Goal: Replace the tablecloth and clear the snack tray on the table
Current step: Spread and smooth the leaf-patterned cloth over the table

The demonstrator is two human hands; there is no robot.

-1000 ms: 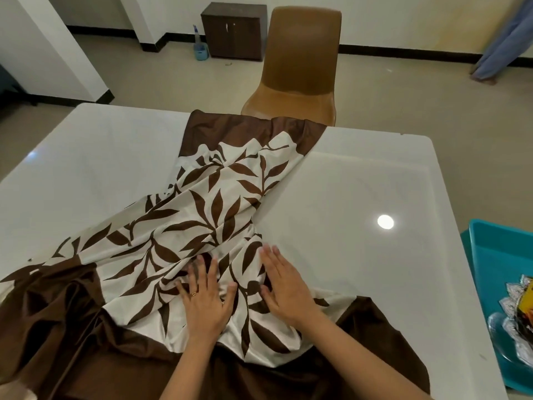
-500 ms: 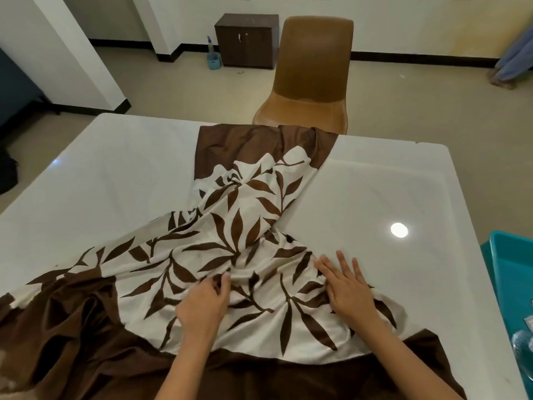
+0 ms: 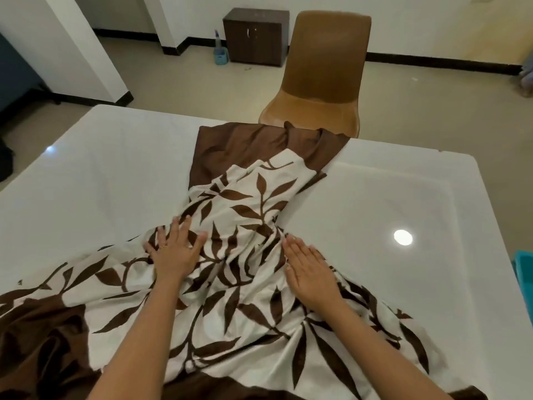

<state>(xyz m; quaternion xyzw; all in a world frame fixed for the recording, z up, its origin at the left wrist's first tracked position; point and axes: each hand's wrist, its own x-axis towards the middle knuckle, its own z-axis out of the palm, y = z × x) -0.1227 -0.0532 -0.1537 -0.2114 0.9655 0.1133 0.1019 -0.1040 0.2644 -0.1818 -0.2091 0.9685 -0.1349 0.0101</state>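
A white tablecloth (image 3: 259, 203) with brown leaf print and a dark brown border lies bunched and creased across the middle of the glossy white table (image 3: 403, 203). Its far end reaches the table's back edge by the chair. My left hand (image 3: 173, 249) presses flat on the cloth left of centre, fingers spread. My right hand (image 3: 308, 269) lies flat on the cloth's right side, fingers straight and together. Only a sliver of the teal snack tray (image 3: 524, 265) shows at the right edge; its contents are out of frame.
A brown plastic chair (image 3: 323, 76) stands at the table's far side. Behind it are a dark wooden cabinet (image 3: 255, 36) and a small blue bucket (image 3: 221, 57) on the floor. A white pillar (image 3: 72, 44) stands at the left.
Both hands slid forward and apart over the cloth; the left hand went from gathering fabric to lying flat. The cloth's near part spread wider. The view tilted, so less of the tray shows.
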